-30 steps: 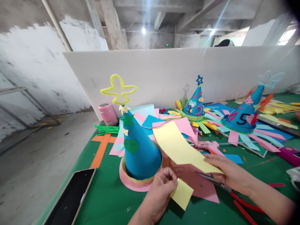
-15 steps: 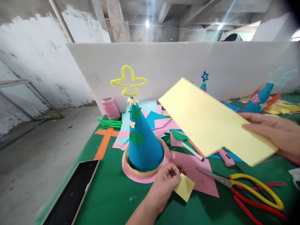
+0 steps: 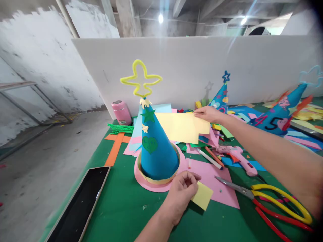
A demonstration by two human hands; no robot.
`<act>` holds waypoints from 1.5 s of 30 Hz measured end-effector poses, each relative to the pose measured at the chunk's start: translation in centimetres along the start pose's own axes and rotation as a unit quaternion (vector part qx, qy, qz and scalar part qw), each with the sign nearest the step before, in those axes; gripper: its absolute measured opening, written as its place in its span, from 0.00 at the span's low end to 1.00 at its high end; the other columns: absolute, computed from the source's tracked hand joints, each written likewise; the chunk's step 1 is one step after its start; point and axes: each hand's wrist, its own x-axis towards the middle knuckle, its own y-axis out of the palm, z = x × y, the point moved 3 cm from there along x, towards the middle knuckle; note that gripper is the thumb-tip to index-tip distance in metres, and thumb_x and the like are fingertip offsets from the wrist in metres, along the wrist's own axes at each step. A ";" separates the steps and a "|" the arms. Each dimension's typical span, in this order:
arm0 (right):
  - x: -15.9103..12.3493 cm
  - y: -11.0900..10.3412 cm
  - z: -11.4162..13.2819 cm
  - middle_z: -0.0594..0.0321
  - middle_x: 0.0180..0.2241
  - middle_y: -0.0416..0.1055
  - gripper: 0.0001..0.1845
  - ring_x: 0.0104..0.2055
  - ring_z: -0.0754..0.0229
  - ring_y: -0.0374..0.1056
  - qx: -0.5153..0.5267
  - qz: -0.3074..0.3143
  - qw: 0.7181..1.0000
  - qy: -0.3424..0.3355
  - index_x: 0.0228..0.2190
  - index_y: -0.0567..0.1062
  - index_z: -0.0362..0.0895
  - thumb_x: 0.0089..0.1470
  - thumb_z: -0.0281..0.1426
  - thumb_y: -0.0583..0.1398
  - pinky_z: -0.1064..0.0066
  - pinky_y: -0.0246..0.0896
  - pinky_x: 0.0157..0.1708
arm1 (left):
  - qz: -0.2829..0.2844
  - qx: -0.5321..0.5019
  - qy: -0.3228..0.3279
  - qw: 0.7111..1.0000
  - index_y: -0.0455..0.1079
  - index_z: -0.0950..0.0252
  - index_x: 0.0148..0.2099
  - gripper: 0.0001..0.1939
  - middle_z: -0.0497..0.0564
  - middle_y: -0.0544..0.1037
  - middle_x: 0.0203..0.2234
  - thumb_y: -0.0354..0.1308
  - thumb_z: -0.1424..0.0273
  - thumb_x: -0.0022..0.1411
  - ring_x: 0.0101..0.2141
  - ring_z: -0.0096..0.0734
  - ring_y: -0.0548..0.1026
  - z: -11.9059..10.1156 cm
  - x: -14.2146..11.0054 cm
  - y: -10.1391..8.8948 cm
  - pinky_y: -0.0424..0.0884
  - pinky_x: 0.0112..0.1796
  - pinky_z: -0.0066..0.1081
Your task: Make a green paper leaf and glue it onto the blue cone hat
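Observation:
My left hand pinches a small yellow paper square by its corner, low over the table in front of the hat. Reaching far across, my right hand has its fingers closed at the back edge of a large yellow sheet of paper, which lies over the pile of coloured paper. A blue cone party hat with a pink brim stands upright left of both hands. It carries a green star, a green heart and a yellow pipe-cleaner star on top. Scissors with red and yellow handles lie right of my left hand.
A phone lies at the left edge of the green table. Further back are a pink jar, green pipe cleaners and orange strips. A pink glue gun, markers and two more blue hats are to the right.
My right hand has carried the large yellow sheet away from me and down onto the paper pile. My left hand still holds the small square in about the same place.

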 end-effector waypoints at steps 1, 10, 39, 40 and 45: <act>0.3 0.2 -0.1 0.59 0.32 0.75 0.13 0.38 0.52 0.68 -0.006 -0.013 1.000 0.000 0.36 0.77 0.41 0.49 0.31 0.57 0.62 0.61 0.39 | 0.000 0.003 0.001 1.000 0.60 0.64 0.23 0.08 0.55 0.71 0.36 0.58 0.72 0.47 0.37 0.36 0.67 0.0 0.0 0.0 0.60 0.36 0.30; -6.2 2.8 6.1 0.53 0.45 0.68 0.25 0.46 0.52 0.64 0.070 -0.052 0.995 -0.051 0.52 0.61 0.41 0.53 0.36 0.54 0.60 0.60 0.44 | -0.002 0.026 0.013 1.000 0.61 0.64 0.23 0.09 0.52 0.70 0.31 0.59 0.70 0.47 0.34 0.33 0.66 -0.3 -0.1 0.3 0.58 0.33 0.27; -17.6 6.8 9.2 0.60 0.36 0.70 0.10 0.38 0.59 0.68 0.399 0.034 0.916 0.037 0.39 0.68 0.45 0.55 0.35 0.54 0.66 0.65 0.36 | -0.089 -0.003 0.021 0.996 0.61 0.65 0.26 0.09 0.42 0.61 0.18 0.60 0.70 0.49 0.21 0.20 0.58 -1.5 0.0 -1.3 0.55 0.24 0.22; -18.2 7.1 9.3 0.61 0.36 0.70 0.10 0.37 0.59 0.67 0.406 0.041 0.912 0.046 0.39 0.68 0.45 0.55 0.36 0.54 0.67 0.65 0.35 | -0.092 -0.009 0.020 0.995 0.61 0.65 0.26 0.10 0.42 0.62 0.19 0.60 0.69 0.50 0.22 0.21 0.59 -1.5 -0.1 -1.3 0.56 0.24 0.22; -19.3 8.0 9.9 0.66 0.24 0.64 0.09 0.25 0.64 0.62 0.432 0.058 0.897 0.071 0.29 0.67 0.45 0.56 0.37 0.53 0.74 0.57 0.22 | -0.115 -0.026 0.028 0.993 0.62 0.66 0.27 0.10 0.43 0.64 0.20 0.62 0.69 0.49 0.23 0.21 0.62 -1.3 -0.4 -1.2 0.60 0.25 0.22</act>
